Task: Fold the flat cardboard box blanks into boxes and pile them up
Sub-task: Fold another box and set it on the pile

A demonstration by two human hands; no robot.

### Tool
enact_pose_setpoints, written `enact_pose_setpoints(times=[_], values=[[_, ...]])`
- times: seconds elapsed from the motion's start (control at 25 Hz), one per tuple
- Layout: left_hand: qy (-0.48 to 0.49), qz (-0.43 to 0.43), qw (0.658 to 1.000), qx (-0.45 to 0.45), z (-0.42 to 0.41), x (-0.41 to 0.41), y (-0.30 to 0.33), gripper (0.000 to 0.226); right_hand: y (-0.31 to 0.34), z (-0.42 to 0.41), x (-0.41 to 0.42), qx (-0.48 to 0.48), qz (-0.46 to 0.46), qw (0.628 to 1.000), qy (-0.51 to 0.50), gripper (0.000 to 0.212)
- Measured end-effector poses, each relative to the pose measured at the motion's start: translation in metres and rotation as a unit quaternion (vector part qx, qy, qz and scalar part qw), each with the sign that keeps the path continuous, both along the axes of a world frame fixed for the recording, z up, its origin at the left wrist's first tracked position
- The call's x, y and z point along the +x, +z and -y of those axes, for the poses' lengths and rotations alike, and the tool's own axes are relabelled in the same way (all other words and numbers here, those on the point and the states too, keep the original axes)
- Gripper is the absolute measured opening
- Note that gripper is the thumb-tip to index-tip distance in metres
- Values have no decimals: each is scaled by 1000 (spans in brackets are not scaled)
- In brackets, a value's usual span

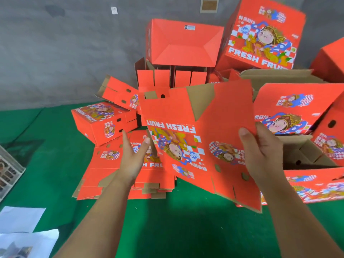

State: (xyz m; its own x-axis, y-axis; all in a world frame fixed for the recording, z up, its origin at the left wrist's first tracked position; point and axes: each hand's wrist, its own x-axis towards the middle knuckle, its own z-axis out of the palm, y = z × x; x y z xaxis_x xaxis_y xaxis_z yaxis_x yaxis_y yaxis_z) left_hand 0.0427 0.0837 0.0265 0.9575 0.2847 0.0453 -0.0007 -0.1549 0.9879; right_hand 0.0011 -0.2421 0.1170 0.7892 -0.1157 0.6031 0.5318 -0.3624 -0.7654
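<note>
A flat red "FRESH FRUIT" box blank (201, 127) hangs upright in front of me, print upside down. My right hand (264, 151) grips its right edge, thumb on the printed face. My left hand (134, 155) is beside its left edge with straight fingers, thumb near the edge, holding nothing that I can see. Below lies a stack of flat blanks (111, 175) on the green surface (176, 229). Folded boxes are piled behind: one lying open-side toward me (184, 41), one printed box (264, 32) at the top right, another (104, 121) at the left.
A grey wall (65, 53) rises behind the pile. More folded boxes (290, 108) and an open brown carton (305, 153) crowd the right side. White papers (20, 220) lie at the lower left, and a crate edge (9, 170) shows at the far left.
</note>
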Motion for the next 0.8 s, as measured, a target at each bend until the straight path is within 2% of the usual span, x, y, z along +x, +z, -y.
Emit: enact_pose_setpoints(times=[0.08,0.12,0.16,0.28,0.36,0.4,0.48,0.56,0.6,0.64,0.72,0.76,0.8], values=[[-33,-18,999,-17,-6,6,1,129,-1,3,3,44,2,999,31,20],[-46,-9,998,-29,-9,8,2,127,-2,1,4,50,2,998,45,16],[-44,4,998,-36,-12,10,1,117,-4,0,5,53,1,997,54,15],[30,62,996,-64,-21,8,1,58,-12,4,9,47,-16,998,35,15],[70,74,989,-111,-21,3,2,52,-14,7,17,15,-49,999,-3,17],[85,77,985,-129,-19,0,2,54,-15,7,22,-14,-66,997,-31,25],[108,92,981,-134,-16,-11,-2,57,-16,6,35,-54,-108,989,-88,58],[104,117,979,-133,-17,-23,-8,63,-15,1,43,-6,-183,979,-95,91],[99,125,979,-126,-15,-26,-9,64,-17,-5,46,35,-218,973,-68,97],[89,126,982,-109,-12,-30,-10,60,-20,-11,46,72,-248,965,-39,93],[50,108,990,-76,2,-31,-7,39,-29,-32,44,176,-309,934,20,66],[39,105,992,-60,8,-34,-5,37,-35,-41,39,220,-335,916,33,55],[42,115,991,-47,13,-40,-5,45,-41,-49,35,226,-348,909,39,53]])
